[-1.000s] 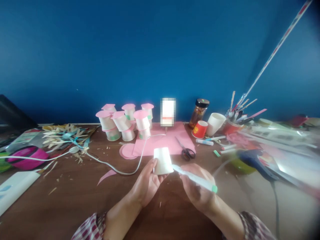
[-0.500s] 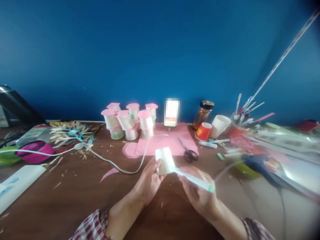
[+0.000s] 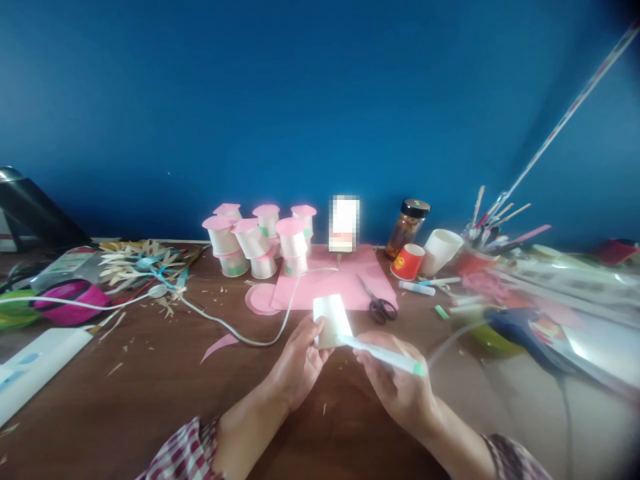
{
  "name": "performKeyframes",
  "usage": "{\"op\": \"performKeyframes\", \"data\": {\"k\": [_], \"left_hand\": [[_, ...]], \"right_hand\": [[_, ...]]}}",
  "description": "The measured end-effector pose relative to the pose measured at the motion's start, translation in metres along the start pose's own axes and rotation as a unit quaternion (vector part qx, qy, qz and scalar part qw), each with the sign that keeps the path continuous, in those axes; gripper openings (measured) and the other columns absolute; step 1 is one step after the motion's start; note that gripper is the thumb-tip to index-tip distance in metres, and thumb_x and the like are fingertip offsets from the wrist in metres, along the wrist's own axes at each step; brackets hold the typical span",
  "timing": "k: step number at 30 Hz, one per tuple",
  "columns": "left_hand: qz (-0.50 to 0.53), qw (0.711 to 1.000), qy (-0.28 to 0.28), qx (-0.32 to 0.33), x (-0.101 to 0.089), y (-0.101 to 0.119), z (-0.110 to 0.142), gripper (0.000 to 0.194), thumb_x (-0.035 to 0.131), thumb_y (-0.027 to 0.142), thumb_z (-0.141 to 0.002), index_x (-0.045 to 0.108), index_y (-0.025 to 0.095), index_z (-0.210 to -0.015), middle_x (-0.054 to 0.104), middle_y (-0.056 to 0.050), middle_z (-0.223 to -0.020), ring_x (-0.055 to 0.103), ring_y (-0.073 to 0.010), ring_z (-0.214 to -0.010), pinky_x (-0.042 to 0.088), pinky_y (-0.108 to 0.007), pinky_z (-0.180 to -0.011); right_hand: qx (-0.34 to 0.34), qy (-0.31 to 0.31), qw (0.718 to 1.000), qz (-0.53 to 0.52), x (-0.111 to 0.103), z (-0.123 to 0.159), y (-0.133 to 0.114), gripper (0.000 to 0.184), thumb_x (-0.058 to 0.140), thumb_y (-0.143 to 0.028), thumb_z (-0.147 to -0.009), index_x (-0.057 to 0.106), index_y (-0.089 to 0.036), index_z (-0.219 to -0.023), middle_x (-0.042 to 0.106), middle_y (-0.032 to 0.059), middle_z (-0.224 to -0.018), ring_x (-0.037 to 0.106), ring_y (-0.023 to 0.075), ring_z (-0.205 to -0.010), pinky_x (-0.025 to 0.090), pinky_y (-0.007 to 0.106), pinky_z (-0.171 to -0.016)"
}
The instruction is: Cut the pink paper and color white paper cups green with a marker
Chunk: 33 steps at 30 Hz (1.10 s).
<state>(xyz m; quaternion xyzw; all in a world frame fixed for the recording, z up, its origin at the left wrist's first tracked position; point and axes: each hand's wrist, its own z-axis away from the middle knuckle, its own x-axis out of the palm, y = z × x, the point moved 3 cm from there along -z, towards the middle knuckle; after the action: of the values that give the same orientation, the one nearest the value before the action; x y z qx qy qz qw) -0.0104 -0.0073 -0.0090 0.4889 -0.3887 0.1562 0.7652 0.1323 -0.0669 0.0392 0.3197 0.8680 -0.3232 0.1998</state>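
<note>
My left hand (image 3: 303, 353) is closed on a small white paper cup (image 3: 331, 320), thumb on its near side and fingers under it. My right hand (image 3: 400, 380) grips a marker pen (image 3: 387, 355) with a pale barrel and a green end. The pen's tip meets the cup's lower right side; any mark there is too faint to make out. Beyond the hands lies a pink paper sheet (image 3: 320, 287), with black-handled scissors (image 3: 383, 309) on its right edge. White cups (image 3: 250, 241) topped with pink paper stand stacked at the back left of the sheet.
A white cable (image 3: 235, 337) curves across the table left of my hands. At the back stand a phone (image 3: 344, 223), a dark-lidded jar (image 3: 407, 227), a red cup (image 3: 407, 262) and a white cup (image 3: 441, 252). A power strip (image 3: 43, 367) lies at left; blurred clutter fills the right.
The marker's green end has shifted slightly left and up, and its tip has slid a little left along the cup. The left hand still holds the cup in nearly the same place.
</note>
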Motion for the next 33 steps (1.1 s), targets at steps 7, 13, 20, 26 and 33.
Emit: {"op": "performKeyframes", "data": {"k": [7, 13, 20, 26, 33], "left_hand": [[0.039, 0.999, 0.007, 0.008, -0.002, 0.000, -0.003, 0.014, 0.063, 0.027, -0.081, 0.065, 0.018, -0.091, 0.068, -0.003, -0.096, 0.060, -0.0176, -0.098, 0.041, -0.036, -0.098], [0.068, 0.997, 0.047, -0.007, -0.002, 0.000, -0.001, 0.015, 0.062, 0.024, -0.082, 0.063, 0.018, -0.095, 0.068, -0.005, -0.103, 0.061, -0.0181, -0.100, 0.044, -0.037, -0.099], [0.089, 0.994, 0.055, -0.027, -0.003, -0.001, -0.004, 0.024, 0.060, 0.029, -0.083, 0.062, 0.017, -0.103, 0.067, -0.008, -0.108, 0.062, -0.0194, -0.102, 0.045, -0.037, -0.099], [0.081, 0.995, 0.053, -0.028, -0.003, -0.001, -0.003, 0.021, 0.058, 0.027, -0.084, 0.062, 0.015, -0.101, 0.067, -0.008, -0.105, 0.061, -0.0201, -0.103, 0.043, -0.039, -0.102], [0.065, 0.997, 0.029, -0.030, -0.001, -0.002, -0.001, 0.017, 0.059, 0.025, -0.084, 0.062, 0.016, -0.097, 0.068, -0.006, -0.102, 0.062, -0.0184, -0.100, 0.042, -0.039, -0.102]], "right_hand": [[0.032, -0.001, 0.999, 0.010, -0.001, 0.000, 0.003, 0.011, 0.051, -0.017, -0.088, 0.061, -0.019, -0.091, 0.066, 0.0036, -0.076, 0.065, 0.0160, -0.066, 0.054, 0.027, -0.064], [0.070, 0.010, 0.997, -0.017, -0.001, 0.003, 0.010, 0.011, 0.050, -0.016, -0.089, 0.059, -0.019, -0.093, 0.064, 0.0035, -0.078, 0.063, 0.0153, -0.069, 0.052, 0.026, -0.064], [0.072, -0.011, 0.997, -0.038, 0.001, 0.005, 0.009, 0.011, 0.051, -0.016, -0.089, 0.058, -0.020, -0.095, 0.064, 0.0024, -0.079, 0.062, 0.0143, -0.068, 0.050, 0.026, -0.064], [0.082, -0.003, 0.996, -0.038, 0.002, 0.005, 0.011, 0.011, 0.050, -0.015, -0.089, 0.059, -0.020, -0.094, 0.063, 0.0018, -0.077, 0.062, 0.0143, -0.067, 0.049, 0.026, -0.064], [0.086, 0.019, 0.995, -0.038, 0.000, 0.004, 0.011, 0.011, 0.050, -0.015, -0.088, 0.059, -0.019, -0.093, 0.064, 0.0020, -0.077, 0.062, 0.0140, -0.066, 0.049, 0.024, -0.062]]}}
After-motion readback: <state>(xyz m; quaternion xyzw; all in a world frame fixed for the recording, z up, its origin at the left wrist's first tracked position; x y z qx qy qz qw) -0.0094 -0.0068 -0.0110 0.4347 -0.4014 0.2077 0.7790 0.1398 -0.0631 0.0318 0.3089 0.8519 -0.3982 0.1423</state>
